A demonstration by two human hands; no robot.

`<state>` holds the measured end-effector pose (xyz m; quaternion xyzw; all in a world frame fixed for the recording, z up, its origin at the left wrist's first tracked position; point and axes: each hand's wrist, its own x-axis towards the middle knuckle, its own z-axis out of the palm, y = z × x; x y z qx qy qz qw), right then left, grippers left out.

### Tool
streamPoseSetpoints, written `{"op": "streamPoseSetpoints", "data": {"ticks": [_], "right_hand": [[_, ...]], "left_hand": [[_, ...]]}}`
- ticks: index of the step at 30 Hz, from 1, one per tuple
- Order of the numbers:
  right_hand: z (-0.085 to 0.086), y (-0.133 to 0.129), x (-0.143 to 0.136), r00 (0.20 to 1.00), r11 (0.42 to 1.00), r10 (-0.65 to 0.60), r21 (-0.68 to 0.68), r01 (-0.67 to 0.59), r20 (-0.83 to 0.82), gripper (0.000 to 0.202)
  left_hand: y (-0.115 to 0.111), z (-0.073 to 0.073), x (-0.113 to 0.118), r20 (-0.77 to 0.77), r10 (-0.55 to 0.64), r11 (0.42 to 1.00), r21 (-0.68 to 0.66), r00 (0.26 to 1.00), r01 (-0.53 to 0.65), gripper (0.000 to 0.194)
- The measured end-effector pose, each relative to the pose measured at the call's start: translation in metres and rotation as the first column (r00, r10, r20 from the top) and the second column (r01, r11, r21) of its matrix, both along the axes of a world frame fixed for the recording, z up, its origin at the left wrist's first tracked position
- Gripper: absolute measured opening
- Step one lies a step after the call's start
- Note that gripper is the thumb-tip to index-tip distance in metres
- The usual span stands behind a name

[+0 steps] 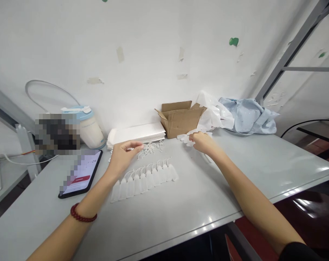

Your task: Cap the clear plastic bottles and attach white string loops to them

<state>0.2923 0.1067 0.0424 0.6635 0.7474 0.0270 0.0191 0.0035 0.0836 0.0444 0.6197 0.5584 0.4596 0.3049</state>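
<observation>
My left hand point(123, 156) has thumb and forefinger pinched together beside a loose heap of white strings point(152, 148). Whatever is between those fingertips is too small to make out. Over a pile of translucent plastic pieces point(184, 138), my right hand point(204, 142) has its fingers bent closed, and its fingertips touch the pile. What they grip is hidden. In front of my left hand, a slanted row of several flat translucent pieces point(144, 181) lies side by side, with white strings at their upper ends.
A phone point(81, 174) lies at left near a blue-lidded container point(91, 128). Along the wall stand a stack of white paper or envelopes point(138, 133), an open cardboard box point(180, 121), a white plastic bag point(216, 112) and a pale blue cloth or bag point(247, 114). A metal frame point(285, 58) rises at right.
</observation>
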Motion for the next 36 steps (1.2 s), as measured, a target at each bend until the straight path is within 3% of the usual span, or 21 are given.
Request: {"op": "streamPoseSetpoints", "data": {"ticks": [6,8,10,12,14,17,20,24,29,36], "right_hand": [[0.002,-0.003,-0.006,1.000,0.999,0.007,-0.033,-0.007,0.007,0.036],[0.002,-0.006,-0.012,0.995,0.996,0.083,0.033,-0.081,-0.055,0.030],[0.001,-0.012,-0.024,0.952,0.968,0.237,0.135,-0.214,-0.195,0.025],[0.000,-0.022,-0.040,0.813,0.904,0.423,0.253,-0.346,-0.400,0.021],[-0.001,-0.034,-0.057,0.633,0.848,0.529,0.315,-0.426,-0.565,0.016],[-0.003,-0.051,-0.075,0.441,0.805,0.567,0.352,-0.478,-0.696,0.015],[-0.004,-0.057,-0.081,0.359,0.811,0.538,0.353,-0.466,-0.763,0.015],[-0.005,-0.055,-0.080,0.319,0.822,0.507,0.339,-0.457,-0.801,0.016],[-0.007,-0.052,-0.078,0.341,0.828,0.482,0.293,-0.478,-0.807,0.017],[-0.009,-0.052,-0.078,0.327,0.819,0.512,0.337,-0.463,-0.795,0.017]], "left_hand": [[-0.019,0.001,-0.005,-0.087,0.034,0.998,0.056,0.996,-0.030,0.021],[-0.022,0.004,-0.002,-0.086,0.025,0.998,0.059,0.996,-0.020,0.020],[-0.026,0.005,0.003,-0.084,0.017,0.999,0.053,0.996,-0.012,0.018],[-0.030,0.004,0.008,-0.071,0.011,0.999,0.038,0.997,-0.008,0.016],[-0.034,0.002,0.012,-0.041,0.000,1.000,0.028,0.999,0.001,0.017],[-0.039,0.001,0.015,0.031,-0.052,0.999,0.017,0.998,0.052,0.017],[-0.042,0.000,0.018,0.103,-0.106,0.994,-0.004,0.989,0.107,0.016],[-0.043,-0.001,0.019,0.183,-0.141,0.989,-0.010,0.973,0.146,0.015],[-0.042,-0.005,0.021,0.262,-0.156,0.988,0.035,0.952,0.152,0.011],[-0.045,-0.006,0.023,0.324,-0.171,0.985,0.051,0.930,0.164,0.010]]}}
